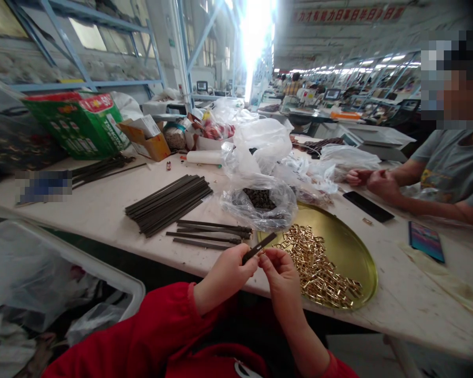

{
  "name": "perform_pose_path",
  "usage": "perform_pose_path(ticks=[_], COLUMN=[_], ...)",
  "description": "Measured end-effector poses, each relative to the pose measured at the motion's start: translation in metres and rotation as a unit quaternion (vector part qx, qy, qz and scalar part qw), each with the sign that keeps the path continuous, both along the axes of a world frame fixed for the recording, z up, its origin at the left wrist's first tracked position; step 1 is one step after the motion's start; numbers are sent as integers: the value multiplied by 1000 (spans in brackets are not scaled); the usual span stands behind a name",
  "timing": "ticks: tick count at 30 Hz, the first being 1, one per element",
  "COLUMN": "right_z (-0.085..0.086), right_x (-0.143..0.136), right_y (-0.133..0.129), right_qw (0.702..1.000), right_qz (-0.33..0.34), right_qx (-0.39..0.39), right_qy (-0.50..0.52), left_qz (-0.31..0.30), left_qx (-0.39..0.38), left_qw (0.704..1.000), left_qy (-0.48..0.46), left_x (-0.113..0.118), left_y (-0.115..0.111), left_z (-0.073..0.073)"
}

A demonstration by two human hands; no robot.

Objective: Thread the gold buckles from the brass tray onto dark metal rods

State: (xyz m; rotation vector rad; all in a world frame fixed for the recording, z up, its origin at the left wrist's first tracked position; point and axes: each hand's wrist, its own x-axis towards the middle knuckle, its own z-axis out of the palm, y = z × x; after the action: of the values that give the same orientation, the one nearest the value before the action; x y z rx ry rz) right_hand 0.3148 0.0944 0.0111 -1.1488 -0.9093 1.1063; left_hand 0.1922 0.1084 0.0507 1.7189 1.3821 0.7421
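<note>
The left hand (226, 273) is pinching a dark strip (259, 248) over the bench (102, 210) edge while the right hand (280, 269) is closing its grip on a tiny gold clip (262, 253), which is likely slipping loose if misaligned.

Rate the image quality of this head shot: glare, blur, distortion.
Head view: blown-out glare from the far aisle opening; wide-angle bending at the edges, shelving leaning; left hand, right hand and dark strip fairly sharp; brass tray evenly lit.

bare table (102, 210) left, tray (350, 247) crowded right
</note>
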Motion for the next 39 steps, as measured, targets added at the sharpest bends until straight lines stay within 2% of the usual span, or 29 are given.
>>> perform_pose_path(ticks=[6,10,14,19,25,27,30,32,36,39], right_z=[-5,-15,-24,-27,-28,-28,-26,-25,-22,-18], right_x=[0,1,0,0,9,12,14,15,15,17], right_y=[1,0,3,5,6,6,4,4,6,8], right_qw=[999,993,991,996,995,990,969,959,980,994], right_qz=[-5,-31,-62,-31,16,10,-23,-34,-11,17], right_qx=[-2,16,25,23,17,32,95,118,53,8], right_qy=[-54,-113,-119,-78,-99,-134,-228,-257,-194,-104], left_qz=[26,26,36,46,30,23,8,-3,-25,-68], left_qx=[69,82,85,76,62,63,66,65,38,13], left_qw=[997,994,993,993,996,996,996,996,997,997], left_qy=[36,60,70,73,49,50,56,61,63,38], left_x=[5,5,8,10,8,7,6,7,7,2], left_y=[-4,-4,-1,1,2,1,-1,-3,-3,2], left_z=[-14,-21,-25,-26,-25,-25,-24,-24,-18,-5])
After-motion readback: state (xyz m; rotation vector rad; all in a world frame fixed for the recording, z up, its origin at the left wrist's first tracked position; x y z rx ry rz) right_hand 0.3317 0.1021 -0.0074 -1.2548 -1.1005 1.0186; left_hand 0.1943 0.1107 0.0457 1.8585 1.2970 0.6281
